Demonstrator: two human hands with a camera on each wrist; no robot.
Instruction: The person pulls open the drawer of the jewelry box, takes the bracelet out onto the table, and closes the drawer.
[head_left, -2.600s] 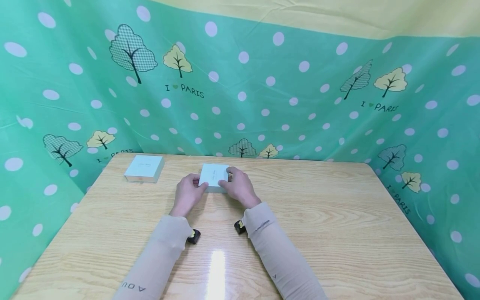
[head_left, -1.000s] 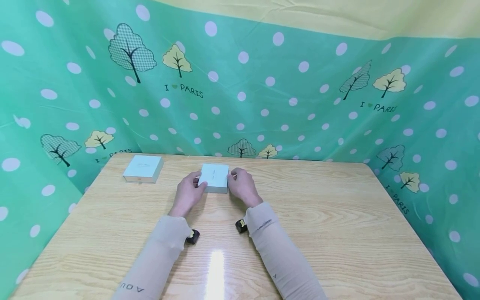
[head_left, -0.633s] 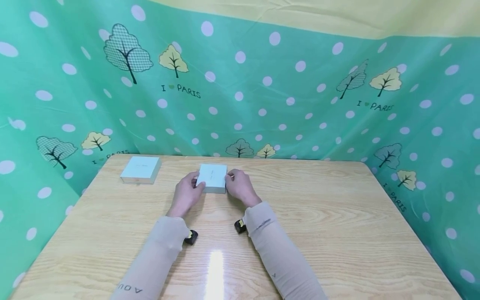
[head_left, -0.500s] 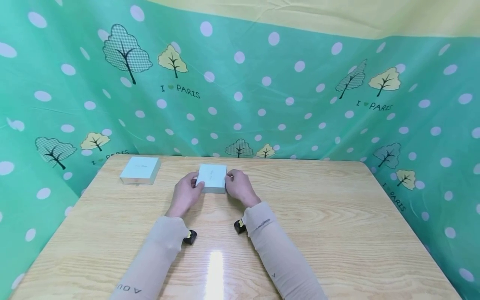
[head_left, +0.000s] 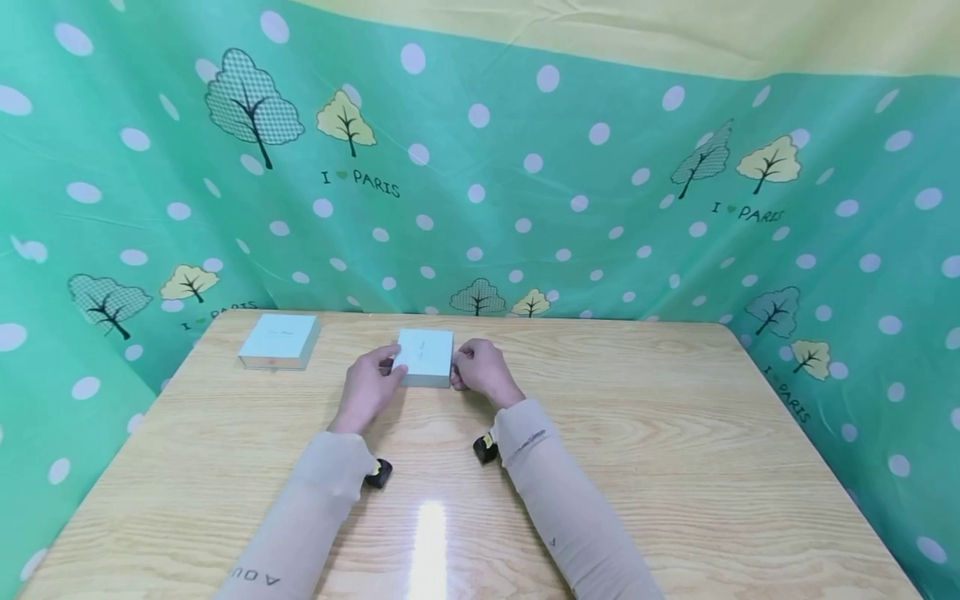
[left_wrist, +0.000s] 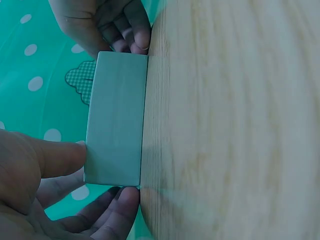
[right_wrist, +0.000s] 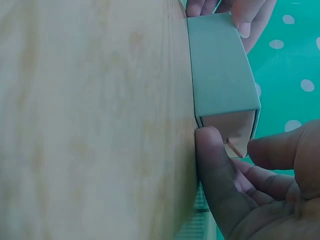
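Observation:
A pale blue drawer-style box lies flat on the wooden table near its far edge, small dark lettering on its lid. My left hand holds its left side, with the thumb on the near top corner and fingers low against the side. At the right end, my right hand has its fingers bent around a small ribbon tab on the box's pinkish end face. In the right wrist view thumb and index finger stand apart on either side of the tab; no firm pinch shows.
Another pale blue box of the same kind sits at the table's far left corner. The wooden table spreads to the right and toward me. A green dotted curtain hangs behind and at both sides.
My right hand has left the lid's front corner and shifted to the box's right end, fingers more bent. The left hand keeps its hold. The box stays in place; the view drifts slightly.

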